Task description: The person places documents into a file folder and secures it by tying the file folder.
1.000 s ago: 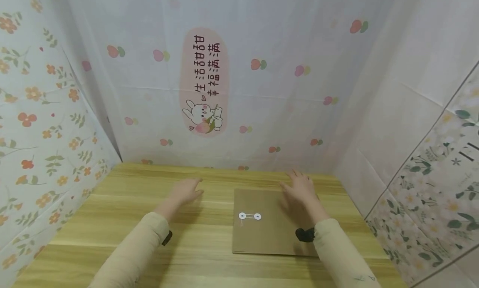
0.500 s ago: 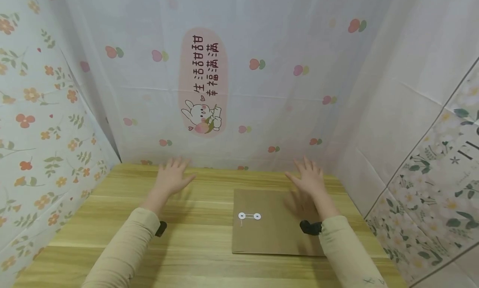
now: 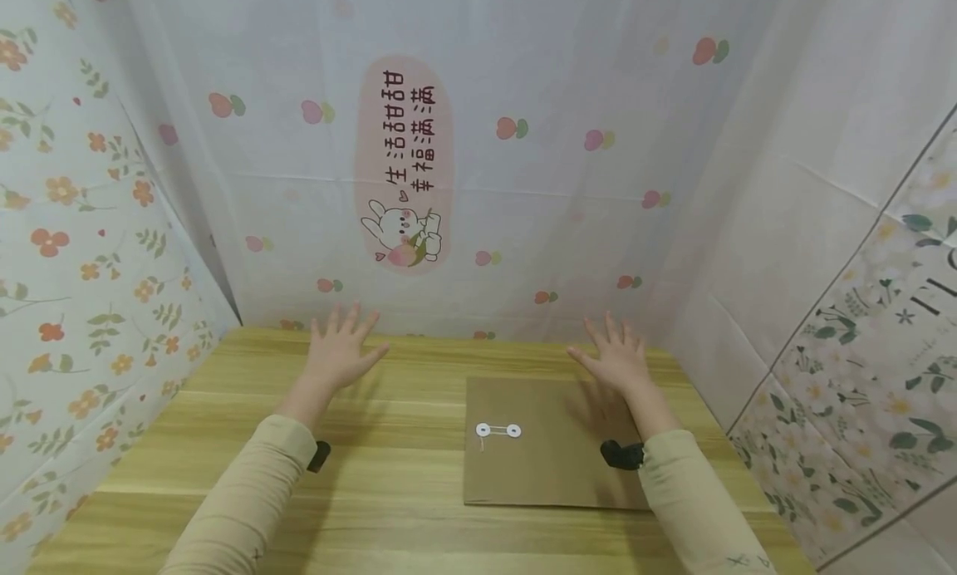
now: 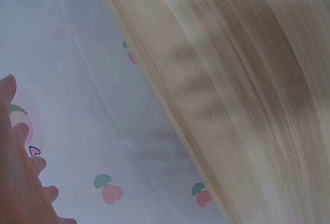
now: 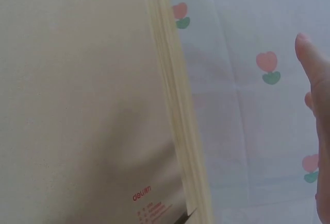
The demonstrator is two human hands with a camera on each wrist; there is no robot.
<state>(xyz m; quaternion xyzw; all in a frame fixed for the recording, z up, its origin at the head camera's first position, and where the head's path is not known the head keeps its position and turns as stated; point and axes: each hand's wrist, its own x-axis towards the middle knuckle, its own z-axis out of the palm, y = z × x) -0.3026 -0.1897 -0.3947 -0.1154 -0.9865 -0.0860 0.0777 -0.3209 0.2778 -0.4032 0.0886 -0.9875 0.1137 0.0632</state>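
Observation:
A brown kraft-paper document envelope (image 3: pixel 546 467) lies flat on the right half of the wooden table (image 3: pixel 396 508). Two white string-tie buttons with thread between them show on its left part; the right wrist view also shows small red print on the envelope (image 5: pixel 93 80). My right hand (image 3: pixel 619 359) is held above the envelope's far right part, fingers spread, casting a shadow on it. Over the table's far left part my left hand (image 3: pixel 340 355) is raised with its fingers spread. Both hands hold nothing.
A white curtain (image 3: pixel 568 226) printed with peaches and a rabbit hangs behind the table's far edge. Flowered cloth (image 3: pixel 97 226) covers the left side, and a pale sheet with a flowered border (image 3: pixel 860 375) the right. A black wrist strap (image 3: pixel 622 455) is at the right cuff.
My left hand has swung left and its fingers have spread out. The right hand has shifted slightly right and spread its fingers. The envelope stays in place.

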